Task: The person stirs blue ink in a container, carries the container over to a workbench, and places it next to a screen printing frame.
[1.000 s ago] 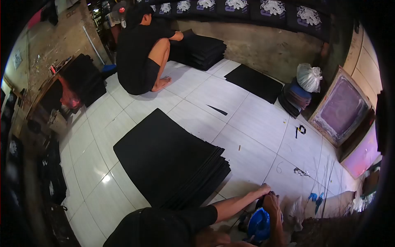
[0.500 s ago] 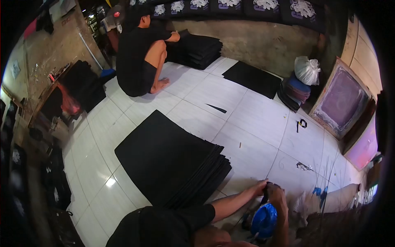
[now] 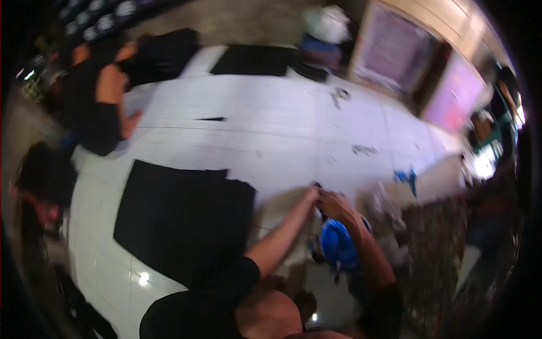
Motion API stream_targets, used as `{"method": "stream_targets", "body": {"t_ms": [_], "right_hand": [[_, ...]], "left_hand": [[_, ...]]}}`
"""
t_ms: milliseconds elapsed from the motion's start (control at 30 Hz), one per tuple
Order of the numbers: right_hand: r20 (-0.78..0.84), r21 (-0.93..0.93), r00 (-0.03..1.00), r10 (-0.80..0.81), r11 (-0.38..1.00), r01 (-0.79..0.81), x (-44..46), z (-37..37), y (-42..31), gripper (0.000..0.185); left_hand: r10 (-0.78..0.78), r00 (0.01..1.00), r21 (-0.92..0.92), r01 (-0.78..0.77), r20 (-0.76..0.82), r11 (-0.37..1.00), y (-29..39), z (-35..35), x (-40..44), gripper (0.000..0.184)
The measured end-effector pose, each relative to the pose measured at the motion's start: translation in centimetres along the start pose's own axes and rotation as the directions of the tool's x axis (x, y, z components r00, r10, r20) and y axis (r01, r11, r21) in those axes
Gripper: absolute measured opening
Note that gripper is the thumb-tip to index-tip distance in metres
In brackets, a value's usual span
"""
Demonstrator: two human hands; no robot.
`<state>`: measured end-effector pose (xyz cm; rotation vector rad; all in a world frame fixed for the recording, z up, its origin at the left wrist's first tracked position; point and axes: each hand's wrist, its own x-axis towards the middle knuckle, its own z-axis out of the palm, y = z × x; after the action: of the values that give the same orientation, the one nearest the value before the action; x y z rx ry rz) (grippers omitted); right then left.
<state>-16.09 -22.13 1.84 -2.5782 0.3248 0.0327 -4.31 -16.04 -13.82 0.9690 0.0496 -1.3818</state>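
Note:
My left hand [image 3: 312,194] and my right hand [image 3: 334,204] are close together in front of me, fingers closed around a small dark item that is blurred and mostly covered. Just beneath them is a blue plastic bag [image 3: 337,243], bunched up near my right forearm. To the left of my arms, a stack of black sheets [image 3: 180,220] lies on the floor, its edges uneven at the right.
Another person [image 3: 99,96] squats at the upper left by a black pile [image 3: 164,53]. A black sheet [image 3: 254,60] lies on the white tiled floor [image 3: 271,113]. A framed screen [image 3: 395,48] leans at the back right, near a white bag [image 3: 327,24].
My view has swung to the right, so the stack and the other person appear farther left. Both hands stay together above the blue bag.

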Motion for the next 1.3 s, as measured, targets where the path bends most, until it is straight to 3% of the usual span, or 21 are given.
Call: {"method": "stream_targets", "body": {"t_ms": [33,67,100,200,333,367,433,467,567,700,767,833,867,900,933,967,1000,1033,1067,1100,1300], "right_hand": [[0.312,-0.163,0.950,0.035,0.986,0.018,-0.4,-1.3,-0.7,0.033],[0.211,-0.238,0.976,0.057,0.971,-0.005,-1.0,-3.0,-3.1,0.040],[0.112,-0.304,0.992,0.059,0.952,-0.022,-2.0,-4.1,-4.9,0.048],[-0.071,-0.415,0.992,0.105,0.901,-0.126,-2.4,-3.5,-2.7,0.055],[-0.102,-0.459,0.981,0.163,0.868,-0.192,-1.2,-0.3,-1.2,0.055],[-0.108,-0.460,0.983,0.146,0.869,-0.180,-0.6,-0.7,-1.7,0.055],[0.095,-0.424,0.958,0.272,0.881,-0.209,0.1,-0.7,-2.8,0.056],[0.131,-0.516,0.963,0.234,0.846,-0.136,0.2,-0.1,-3.2,0.056],[0.136,-0.463,0.960,0.243,0.873,-0.155,0.2,-0.2,-3.4,0.054],[0.110,-0.371,0.975,0.191,0.919,-0.138,-0.1,-1.1,-3.2,0.045],[0.089,-0.289,0.989,0.121,0.953,-0.091,-0.9,-2.0,-3.4,0.034],[-0.005,-0.239,1.000,0.012,0.971,-0.013,-1.1,-2.4,-4.1,0.025],[0.133,-0.190,0.986,0.097,0.979,-0.071,0.0,-4.0,-5.6,0.022],[-0.166,0.180,0.979,0.117,0.980,-0.086,0.4,-3.0,-5.1,0.021],[-0.190,0.373,0.954,0.233,0.916,-0.150,1.0,-3.1,-5.2,0.021],[-0.125,0.538,0.930,0.344,0.812,-0.228,2.2,-1.5,-2.4,0.022],[-0.137,0.503,0.923,0.359,0.828,-0.247,2.7,-0.5,-1.5,0.022],[-0.156,0.467,0.910,0.383,0.841,-0.274,3.0,0.2,-1.1,0.022],[-0.277,0.326,0.872,0.402,0.894,-0.309,3.4,1.0,-1.6,0.022],[-0.398,0.179,0.824,0.403,0.915,-0.361,3.5,1.7,-1.8,0.022],[-0.380,0.205,0.857,0.348,0.935,-0.288,3.7,3.1,0.3,0.028]], "left_hand": [[-0.041,0.999,0.007,0.041,-0.009,0.999,0.0,-0.9,0.8,0.026],[-0.081,0.997,0.010,0.081,0.012,0.997,-0.4,-2.8,2.8,0.025],[-0.007,0.997,-0.242,-0.011,-0.074,0.970,1.8,1.5,-2.2,0.024],[0.066,0.996,-0.424,-0.037,0.053,0.905,-0.1,-0.2,-2.3,0.036],[0.045,0.999,-0.466,-0.038,0.004,0.884,2.4,5.8,-6.9,0.048],[0.090,0.995,-0.470,-0.060,0.042,0.881,2.2,5.6,-6.6,0.035],[0.350,0.922,0.028,-0.350,-0.168,0.936,2.2,7.0,-7.2,0.030],[0.277,0.946,-0.015,-0.284,-0.168,0.959,2.7,6.8,-7.5,0.028],[0.269,0.939,0.241,-0.217,-0.213,0.946,2.2,5.6,-5.1,0.024],[0.023,0.980,0.040,-0.015,-0.197,0.999,1.8,4.9,-2.8,0.032],[-0.141,0.990,-0.013,0.141,-0.027,0.990,1.2,4.0,-2.1,0.036],[-0.200,0.979,-0.016,0.200,-0.024,0.980,0.9,3.3,-1.9,0.037],[-0.031,0.997,0.110,0.022,0.076,0.994,2.3,3.5,-6.0,0.038],[0.242,0.953,0.272,-0.286,0.185,0.919,2.3,4.0,-8.4,0.038],[0.492,0.825,0.385,-0.565,0.278,0.729,2.5,4.7,-11.2,0.039],[0.585,0.733,0.395,-0.680,0.347,0.618,0.2,4.9,-9.2,0.034],[0.664,0.626,0.393,-0.778,0.409,0.491,-1.7,5.1,-7.5,0.029],[0.433,0.808,-0.076,-0.441,0.399,0.894,-1.7,5.3,-6.0,0.026],[0.163,0.921,-0.558,0.069,0.355,0.827,0.0,6.7,-6.5,0.024],[0.091,0.947,-0.616,0.125,0.308,0.778,1.4,7.4,-7.3,0.033],[0.054,0.978,-0.537,0.064,0.201,0.841,1.1,7.5,-7.1,0.034]]}}
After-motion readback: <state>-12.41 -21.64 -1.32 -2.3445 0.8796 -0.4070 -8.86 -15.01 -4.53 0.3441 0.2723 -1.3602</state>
